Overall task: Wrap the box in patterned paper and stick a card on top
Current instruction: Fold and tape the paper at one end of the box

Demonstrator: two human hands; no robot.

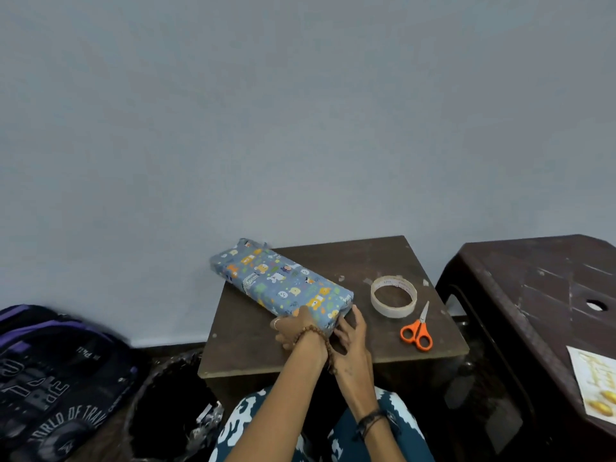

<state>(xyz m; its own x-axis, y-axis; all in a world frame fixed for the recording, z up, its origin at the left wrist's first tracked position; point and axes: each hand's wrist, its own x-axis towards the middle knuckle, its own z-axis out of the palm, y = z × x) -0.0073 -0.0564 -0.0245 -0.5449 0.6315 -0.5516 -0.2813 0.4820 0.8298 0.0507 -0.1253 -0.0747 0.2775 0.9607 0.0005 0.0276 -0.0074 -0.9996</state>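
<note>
1. One box (281, 284), long and flat, fully covered in blue patterned paper printed with small cartoon animals. It lies diagonally on the small brown table (333, 335), its far end overhanging the table's rear left corner and its near end pointing toward the person.
2. One left hand (295, 330), with a ring and a bead bracelet at the wrist. It rests on the near end of the box, fingers curled over the top and left edge of the paper, holding it down.
3. One right hand (350, 331), with a dark band on the wrist. It lies against the near end face of the box, fingers extended and pressing on the folded paper there; the fingertips are partly hidden behind the left wrist.
4. One roll of tape (393, 296), pale, lying flat on the table to the right of the box, apart from it.
5. One pair of scissors (418, 329), orange handles, blades closed, just beside the tape roll on its near right.
6. One card (595, 383), pale with gold printing, lying on the dark plastic stool (533, 295) at the right, well apart from the box.
7. One dark backpack (56, 371) with purple trim, on the floor at the left.
8. One dark bin (170, 408), near the table's front left corner.
</note>
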